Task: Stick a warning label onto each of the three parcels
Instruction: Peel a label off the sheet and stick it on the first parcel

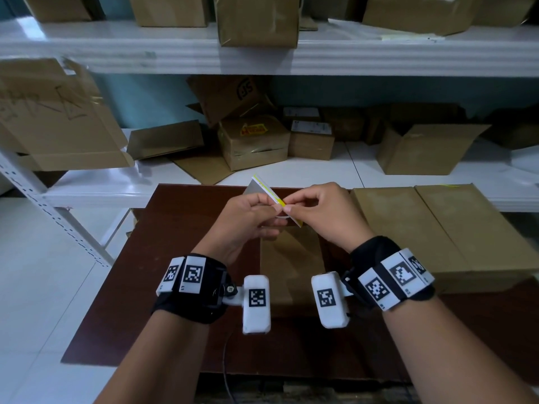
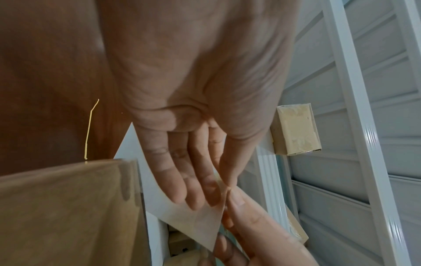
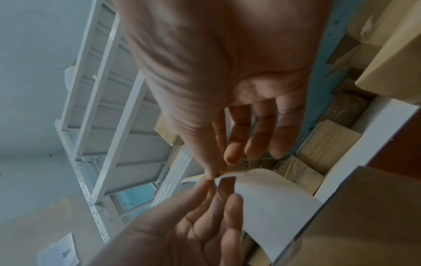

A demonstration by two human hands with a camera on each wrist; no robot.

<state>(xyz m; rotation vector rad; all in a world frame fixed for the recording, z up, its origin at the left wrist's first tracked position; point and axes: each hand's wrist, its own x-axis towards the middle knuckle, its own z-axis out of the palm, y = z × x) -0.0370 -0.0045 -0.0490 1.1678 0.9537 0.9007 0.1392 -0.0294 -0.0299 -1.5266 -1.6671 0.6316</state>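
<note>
Above the brown table, both hands meet over a parcel lying flat, most of it hidden behind the wrists and the white wrist cameras. The left hand holds a label sheet from below, its fingers nearly straight under the white backing in the left wrist view, thumb hidden on the far side. The right hand pinches the sheet's near edge between thumb and forefinger, right where a yellow strip shows; its other fingers hang loosely curved off the paper. Whether the label itself has started to lift from the backing cannot be told: the pinch covers that corner in every view. Any print on the label is too small to read. Just right of the table's parcel, a larger parcel sits with its near end cut off by the right wristband. Behind the table, a white shelf carries blurred cardboard boxes.
</note>
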